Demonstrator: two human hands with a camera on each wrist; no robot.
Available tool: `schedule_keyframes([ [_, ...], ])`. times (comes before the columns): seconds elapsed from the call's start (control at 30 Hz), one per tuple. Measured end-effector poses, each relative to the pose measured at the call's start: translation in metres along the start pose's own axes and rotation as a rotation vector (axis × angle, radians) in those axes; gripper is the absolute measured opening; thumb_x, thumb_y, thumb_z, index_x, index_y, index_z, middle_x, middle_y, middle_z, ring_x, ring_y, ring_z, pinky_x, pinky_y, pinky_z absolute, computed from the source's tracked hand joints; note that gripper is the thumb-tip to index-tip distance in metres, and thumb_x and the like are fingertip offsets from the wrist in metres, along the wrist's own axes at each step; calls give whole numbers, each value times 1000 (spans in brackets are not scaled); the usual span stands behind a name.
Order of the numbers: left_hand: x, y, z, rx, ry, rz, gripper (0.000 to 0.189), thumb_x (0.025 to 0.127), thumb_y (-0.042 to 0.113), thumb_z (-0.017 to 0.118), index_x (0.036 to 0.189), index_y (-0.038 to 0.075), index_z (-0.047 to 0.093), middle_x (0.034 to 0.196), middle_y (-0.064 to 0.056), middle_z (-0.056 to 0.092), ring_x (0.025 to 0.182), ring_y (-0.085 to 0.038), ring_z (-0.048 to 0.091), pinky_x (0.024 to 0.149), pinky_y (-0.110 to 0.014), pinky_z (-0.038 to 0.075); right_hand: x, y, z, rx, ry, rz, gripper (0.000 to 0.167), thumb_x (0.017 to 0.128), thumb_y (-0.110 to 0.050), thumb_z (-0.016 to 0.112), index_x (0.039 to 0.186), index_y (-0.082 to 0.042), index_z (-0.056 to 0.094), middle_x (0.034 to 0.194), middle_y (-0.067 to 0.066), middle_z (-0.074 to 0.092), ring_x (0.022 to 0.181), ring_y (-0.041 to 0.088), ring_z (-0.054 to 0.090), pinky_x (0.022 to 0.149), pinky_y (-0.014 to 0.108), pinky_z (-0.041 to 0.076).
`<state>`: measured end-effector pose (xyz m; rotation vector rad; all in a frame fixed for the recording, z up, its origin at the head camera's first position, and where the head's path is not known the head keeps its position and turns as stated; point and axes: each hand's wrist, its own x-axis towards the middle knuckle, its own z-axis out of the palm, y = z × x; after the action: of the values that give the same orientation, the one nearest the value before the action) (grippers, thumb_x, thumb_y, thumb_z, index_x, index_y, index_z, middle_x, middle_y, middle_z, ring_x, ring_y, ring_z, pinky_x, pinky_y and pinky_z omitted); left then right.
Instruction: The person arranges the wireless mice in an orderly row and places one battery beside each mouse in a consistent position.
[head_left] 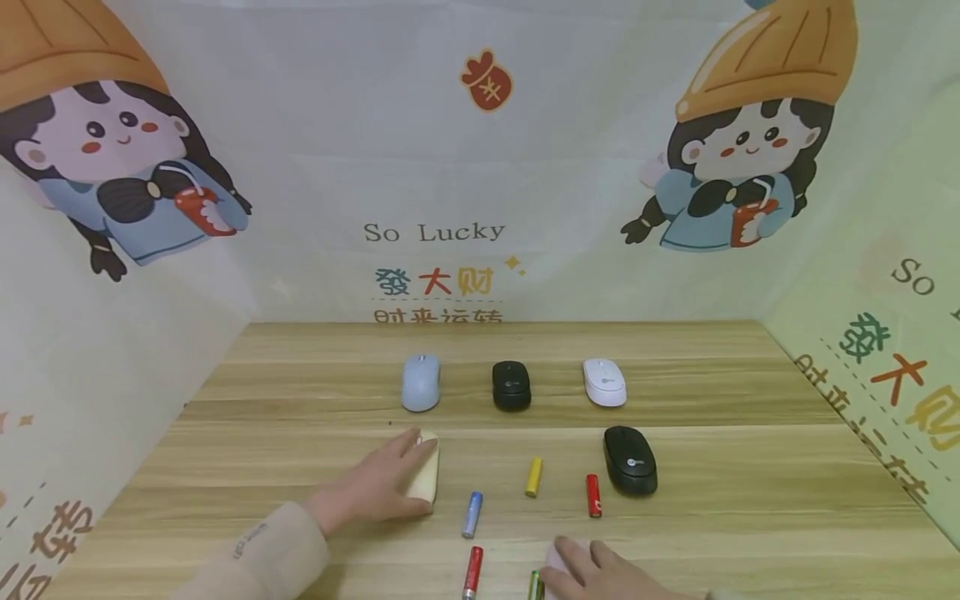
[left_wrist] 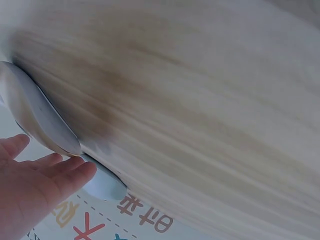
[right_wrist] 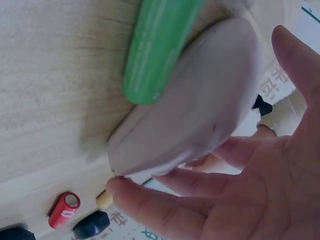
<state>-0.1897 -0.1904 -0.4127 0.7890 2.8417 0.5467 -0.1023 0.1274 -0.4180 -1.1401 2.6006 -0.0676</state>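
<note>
My left hand (head_left: 378, 483) reaches over a cream computer mouse (head_left: 425, 479), with the thumb towards its near end and the other fingers towards its far end. In the left wrist view those fingers are extended close against the mouse (left_wrist: 42, 112). At the bottom of the head view, my right hand (head_left: 596, 575) is over a pale pink mouse (right_wrist: 195, 105). Its fingertips touch the mouse's side in the right wrist view, while the thumb stands apart. A green battery (right_wrist: 157, 55) lies right beside this mouse.
Behind are a light blue mouse (head_left: 421, 383), a black mouse (head_left: 512, 386) and a white mouse (head_left: 604, 383). Another black mouse (head_left: 630, 461) lies right. Between the hands lie blue (head_left: 472, 514), yellow (head_left: 534, 477) and red batteries (head_left: 594, 496); another red battery (head_left: 472, 572) is nearer.
</note>
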Motion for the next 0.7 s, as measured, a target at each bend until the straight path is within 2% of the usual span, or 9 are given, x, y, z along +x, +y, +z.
schedule_keyframes([
  [0.2,0,0,3,31,3,-8,80,77,41,69,138,2,36,142,-31,26,128,-45,30,104,-57,28,4,-1,2,52,-22,57,60,83,-65,44,128,-25,43,134,13,41,98,36,54,85,50,48],
  [0.33,1,1,3,32,-3,-22,79,77,41,69,138,3,37,142,-30,26,129,-45,29,105,-56,27,7,-2,3,42,-30,67,58,83,-64,45,126,-26,43,134,13,40,96,36,54,84,54,47],
  [0.5,1,2,1,23,-3,-21,78,76,39,70,137,2,37,141,-31,27,128,-46,30,104,-57,27,10,-4,6,24,-30,118,58,82,-67,44,123,-26,44,134,13,41,99,39,54,84,61,44],
  [0.7,1,2,1,31,-4,-23,78,76,39,70,137,1,38,141,-31,27,128,-46,30,104,-56,28,11,-5,9,-39,18,85,60,82,-71,37,120,-26,45,130,12,44,93,33,55,77,48,50],
])
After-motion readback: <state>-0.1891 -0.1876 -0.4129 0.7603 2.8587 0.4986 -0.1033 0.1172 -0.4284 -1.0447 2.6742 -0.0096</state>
